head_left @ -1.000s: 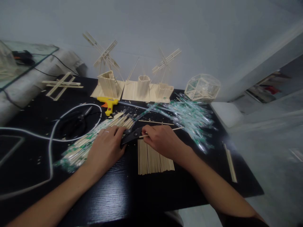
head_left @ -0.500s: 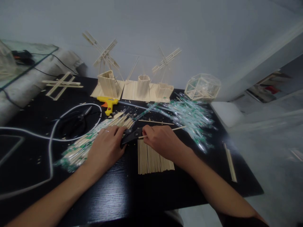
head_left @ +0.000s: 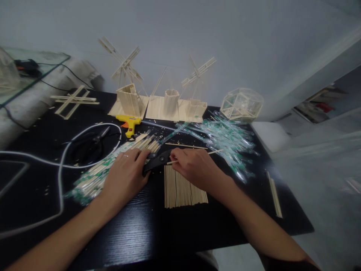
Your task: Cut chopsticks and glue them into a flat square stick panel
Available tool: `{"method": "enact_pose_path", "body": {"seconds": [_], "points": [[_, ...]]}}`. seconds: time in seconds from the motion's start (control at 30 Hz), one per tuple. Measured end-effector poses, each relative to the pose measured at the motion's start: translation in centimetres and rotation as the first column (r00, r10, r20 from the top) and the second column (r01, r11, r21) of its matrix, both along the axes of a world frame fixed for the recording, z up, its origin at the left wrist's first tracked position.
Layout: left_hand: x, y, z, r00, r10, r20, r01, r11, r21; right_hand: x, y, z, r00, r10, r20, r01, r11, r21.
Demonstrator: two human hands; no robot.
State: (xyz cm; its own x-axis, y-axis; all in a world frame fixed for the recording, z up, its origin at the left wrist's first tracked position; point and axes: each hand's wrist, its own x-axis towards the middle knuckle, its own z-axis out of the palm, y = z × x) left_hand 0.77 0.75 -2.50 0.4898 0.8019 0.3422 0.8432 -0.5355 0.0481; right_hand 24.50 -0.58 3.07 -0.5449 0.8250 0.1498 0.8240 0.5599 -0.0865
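My left hand [head_left: 126,175] is closed round the handles of black cutters [head_left: 157,160], whose jaws point right. My right hand [head_left: 195,166] pinches a thin wooden stick [head_left: 213,152] and holds its left end at the cutter jaws; the stick runs out to the right past my fingers. Just below both hands a flat row of cut sticks [head_left: 183,187] lies side by side on the black table [head_left: 158,233]. Under my left hand is a heap of wrapped sticks [head_left: 96,178].
A yellow glue gun [head_left: 129,123], a white cable [head_left: 60,173] and black scissors [head_left: 94,141] lie at left. Stick windmill models [head_left: 163,101] and a wire-frame polyhedron [head_left: 241,103] stand at the back. Empty green wrappers [head_left: 225,139] are piled right. Loose sticks [head_left: 275,195] lie near the right edge.
The stick in my right hand has shifted slightly right and upward. Both hands stay at the cutters almost unmoved.
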Motion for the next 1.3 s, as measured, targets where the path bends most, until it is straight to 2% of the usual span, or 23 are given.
{"method": "enact_pose_path", "body": {"seconds": [0.1,0.2,0.3,0.37,0.47,0.67,0.93,1.07,1.2,1.3], "points": [[-0.1,0.2,-0.1,1.000,0.027,0.012,-0.027,0.999,-0.019,0.8,0.2,0.4,0.973,-0.009,-0.229,0.029,0.996,0.084],[-0.2,0.3,0.1,0.997,0.078,0.013,-0.077,0.993,-0.093,1.4,0.4,0.9,0.916,-0.040,-0.399,0.119,0.977,0.178],[-0.1,0.1,0.9,0.981,0.179,-0.076,-0.194,0.940,-0.281,1.4,0.4,1.3,0.874,-0.055,-0.483,0.201,0.946,0.254],[-0.1,-0.1,1.5,0.972,0.198,-0.128,-0.232,0.898,-0.375,1.2,0.3,1.6,0.853,-0.055,-0.518,0.229,0.933,0.278],[-0.1,-0.3,1.9,0.975,0.186,-0.120,-0.219,0.891,-0.398,0.9,0.0,1.8,0.834,-0.052,-0.549,0.239,0.931,0.275],[-0.3,0.0,0.8,0.985,0.167,-0.033,-0.169,0.932,-0.322,0.8,0.0,1.9,0.833,-0.027,-0.552,0.171,0.963,0.211],[-0.4,0.3,0.4,0.990,0.142,0.013,-0.134,0.954,-0.269,0.4,0.2,0.8,0.892,0.112,-0.438,-0.068,0.991,0.115],[-0.3,0.3,0.5,0.988,0.155,0.002,-0.148,0.952,-0.269,0.3,0.0,0.3,0.927,0.142,-0.348,-0.083,0.980,0.179],[0.0,0.1,1.1,0.977,0.203,-0.069,-0.215,0.921,-0.324,0.1,0.0,-0.2,0.942,0.162,-0.295,-0.090,0.965,0.245],[0.2,-0.1,1.4,0.964,0.229,-0.133,-0.262,0.899,-0.351,0.0,0.0,-0.5,0.952,0.151,-0.268,-0.085,0.967,0.242]]}}
